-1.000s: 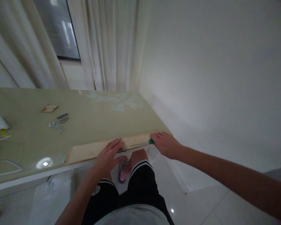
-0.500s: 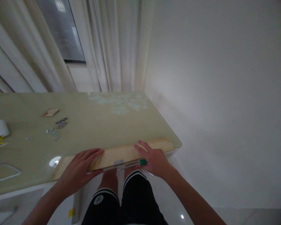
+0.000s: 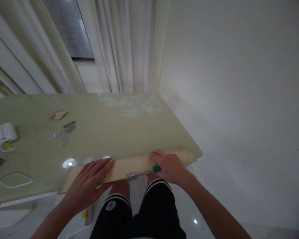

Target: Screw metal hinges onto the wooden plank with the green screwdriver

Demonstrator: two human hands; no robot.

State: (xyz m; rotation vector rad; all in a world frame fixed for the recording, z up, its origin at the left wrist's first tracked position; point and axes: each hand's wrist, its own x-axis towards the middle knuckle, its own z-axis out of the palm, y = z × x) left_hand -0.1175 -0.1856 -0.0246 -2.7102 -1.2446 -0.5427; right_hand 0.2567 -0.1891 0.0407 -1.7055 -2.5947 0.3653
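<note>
A long pale wooden board (image 3: 132,164) lies along the table's front edge. My left hand (image 3: 92,177) is closed on its left part, fingers over the top and thumb at the front edge. A small metal hinge (image 3: 132,176) sits at the board's front edge, between my hands. My right hand (image 3: 169,166) holds a screwdriver with a green handle (image 3: 156,168), and its fingers also rest on the board. The screwdriver's shaft points left, with its tip at the hinge. Whether the tip sits in a screw is too small to tell.
On the greenish table (image 3: 119,132) lie several hinges (image 3: 69,126), loose screws (image 3: 60,136) and a small wooden piece (image 3: 58,115). A white device (image 3: 3,134) with a cable (image 3: 17,184) stands at the left. A white wall (image 3: 239,99) borders the right side.
The screwdriver's shaft has swung up to meet the hinge, and the hinge now tilts out from the board's edge. The whole view has shifted slightly. Both hands keep their places on the board.
</note>
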